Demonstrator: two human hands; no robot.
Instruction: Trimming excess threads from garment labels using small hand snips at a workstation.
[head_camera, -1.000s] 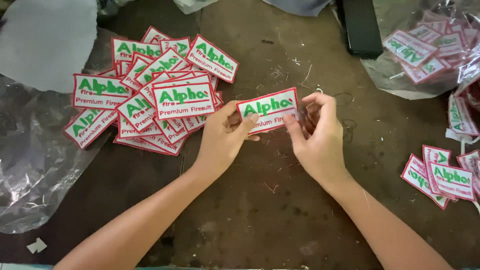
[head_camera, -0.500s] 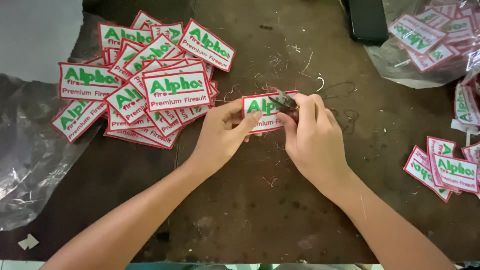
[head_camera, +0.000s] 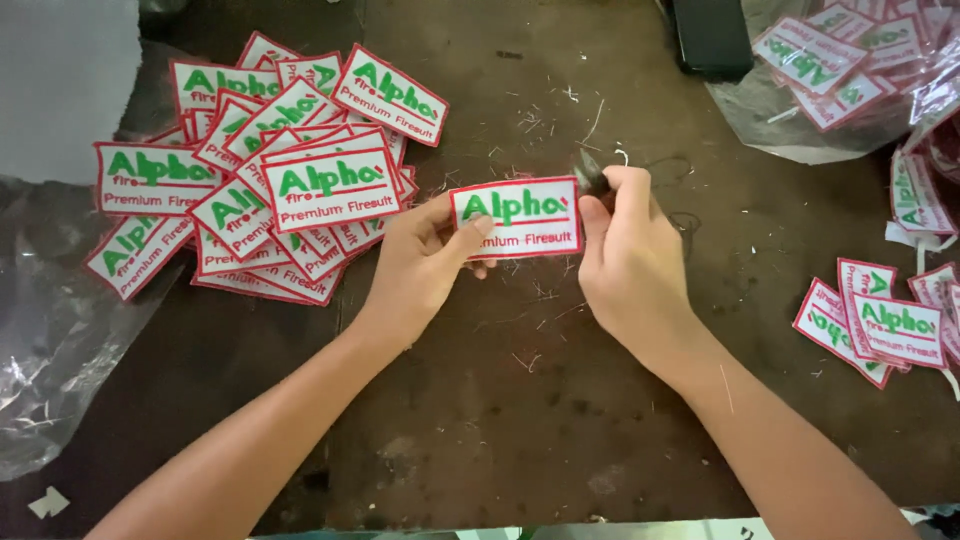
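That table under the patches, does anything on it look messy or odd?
Yes: short cut threads lie scattered over the dark table, and the patches on its left sit in a loose, crooked pile rather than a neat stack.

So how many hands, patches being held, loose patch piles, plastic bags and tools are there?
Hands: 2, left hand and right hand
Held patch: 1
Loose patch piles: 2
Clear plastic bags: 2
Small dark tool, in the right hand: 1
Total: 8
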